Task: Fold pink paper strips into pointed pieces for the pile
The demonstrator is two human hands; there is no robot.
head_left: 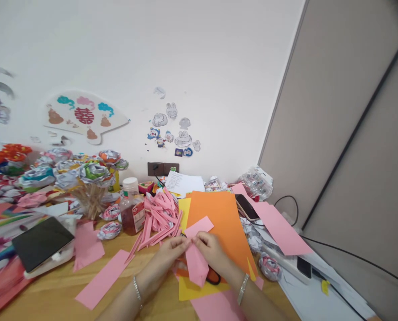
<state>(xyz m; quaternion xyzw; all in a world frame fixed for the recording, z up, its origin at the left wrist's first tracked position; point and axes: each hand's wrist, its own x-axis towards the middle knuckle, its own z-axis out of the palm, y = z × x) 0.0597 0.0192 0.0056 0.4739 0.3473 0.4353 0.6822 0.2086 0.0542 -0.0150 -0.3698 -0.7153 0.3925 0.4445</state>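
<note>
the pink paper [196, 264] points nearward, its long axis running near-to-far.

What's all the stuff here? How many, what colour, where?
folded paper: one, pink, front middle
strips: many, pink, heaped centre-left
bottle: one, clear, left of strips
orange paper: count unclear, orange, middle
yellow paper: count unclear, yellow, under orange
loose paper sheets: several, pink, both sides
paper flowers: many, mixed colours, mostly left
tablet: one, black, left
phone: one, dark, right of orange
written sheet: one, white, by wall
cables: several, black, right
fan picture: one, white with colours, wall
stickers: many, mixed colours, wall
desk: one, brown, underneath
bracelets: two, silvery, front
left hand: one, holding folded paper
right hand: one, same
</note>
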